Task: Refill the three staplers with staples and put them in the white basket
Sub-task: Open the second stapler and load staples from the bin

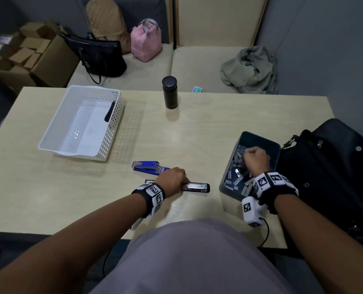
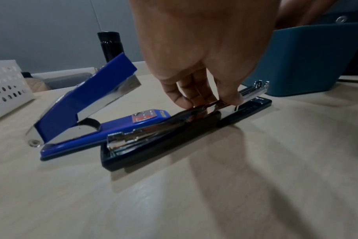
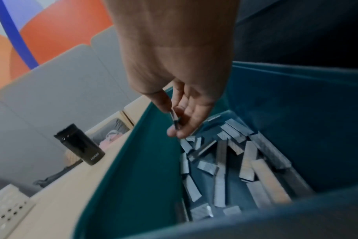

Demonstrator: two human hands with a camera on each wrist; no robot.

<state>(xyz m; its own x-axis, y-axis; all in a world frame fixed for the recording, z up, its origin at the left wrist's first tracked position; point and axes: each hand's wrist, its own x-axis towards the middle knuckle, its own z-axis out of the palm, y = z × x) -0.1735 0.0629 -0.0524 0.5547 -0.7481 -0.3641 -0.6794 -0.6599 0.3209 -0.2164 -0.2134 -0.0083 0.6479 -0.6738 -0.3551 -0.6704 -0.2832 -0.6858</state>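
Left hand fingers curled on the opened black stapler, flat on the desk. Blue stapler open just behind it, touching or nearly. Right hand inside the teal bin, fingers pinching a staple strip. White basket, far left, holds one dark stapler. Black flask stands between basket and bin; black bag against the bin's right.

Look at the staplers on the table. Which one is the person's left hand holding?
The black stapler, nearest the person: the left hand pinches its metal rail. The blue stapler lies beside it, lid raised, untouched.
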